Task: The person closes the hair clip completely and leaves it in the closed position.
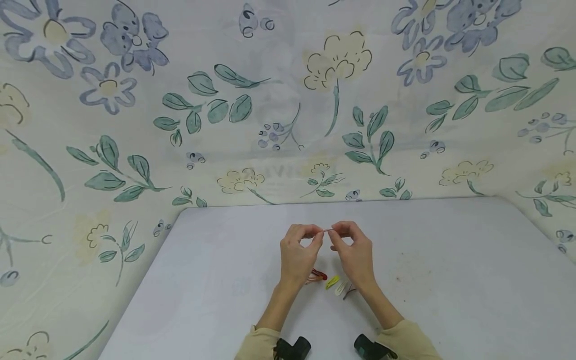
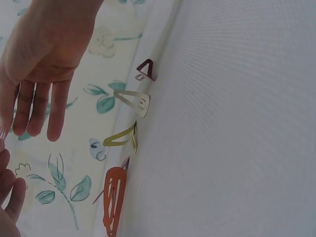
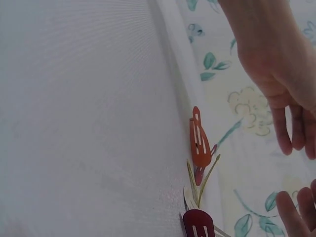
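Both hands are raised over the white table and meet fingertip to fingertip in the head view. Thumb and forefinger of my left hand [image 1: 298,257] pinch one end of a thin pinkish piece [image 1: 327,230]. The other end is pinched by my right hand [image 1: 357,255]; the fingertips cover most of the piece, and its kind cannot be told. Below the hands lie several hair clips: an orange one [image 2: 114,197], with a reddish one partly behind it, a yellow one [image 1: 332,282], a white one [image 1: 340,288] and a dark red one [image 3: 198,223].
The white tabletop [image 1: 202,280] extends to both sides of the hands. Behind it hangs a flower-patterned cloth [image 1: 288,165], also seen along the left and right sides. Faint small specks [image 1: 405,278] mark the table to the right. Black cameras [image 1: 294,347] sit at both wrists.
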The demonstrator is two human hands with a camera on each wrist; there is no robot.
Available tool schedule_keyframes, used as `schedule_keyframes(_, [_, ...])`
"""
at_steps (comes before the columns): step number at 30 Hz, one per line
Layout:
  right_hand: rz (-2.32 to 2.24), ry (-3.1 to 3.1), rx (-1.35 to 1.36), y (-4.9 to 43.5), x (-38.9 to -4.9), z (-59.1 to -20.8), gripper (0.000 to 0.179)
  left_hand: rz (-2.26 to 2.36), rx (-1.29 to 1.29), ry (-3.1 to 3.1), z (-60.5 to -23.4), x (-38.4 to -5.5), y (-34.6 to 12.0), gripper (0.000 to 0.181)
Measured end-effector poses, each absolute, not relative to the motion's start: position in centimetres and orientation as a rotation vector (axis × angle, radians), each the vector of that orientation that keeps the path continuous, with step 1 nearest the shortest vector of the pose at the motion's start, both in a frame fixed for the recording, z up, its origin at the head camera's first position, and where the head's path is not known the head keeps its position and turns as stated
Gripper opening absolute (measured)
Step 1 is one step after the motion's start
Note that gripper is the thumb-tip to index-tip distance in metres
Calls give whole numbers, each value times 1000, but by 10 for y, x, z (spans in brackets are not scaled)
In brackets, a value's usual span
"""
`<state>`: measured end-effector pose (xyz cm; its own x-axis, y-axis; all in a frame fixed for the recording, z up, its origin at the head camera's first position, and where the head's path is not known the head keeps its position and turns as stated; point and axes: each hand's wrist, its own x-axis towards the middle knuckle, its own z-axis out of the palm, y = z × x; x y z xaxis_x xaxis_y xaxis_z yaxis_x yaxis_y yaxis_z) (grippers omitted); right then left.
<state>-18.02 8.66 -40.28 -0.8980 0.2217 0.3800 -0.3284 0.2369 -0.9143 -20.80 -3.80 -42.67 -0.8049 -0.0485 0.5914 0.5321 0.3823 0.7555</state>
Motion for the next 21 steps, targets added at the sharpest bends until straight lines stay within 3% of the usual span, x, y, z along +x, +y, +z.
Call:
schedule_keyframes(12, [1754,-2086,120,97,-196,-424,17,-1436,-440,-2110,-426,-211,-42,6])
schedule_keyframes(21, [1792,-2127,156,104,-198,-419,14,-1507,-452,-2145,-424,-211,-46,5])
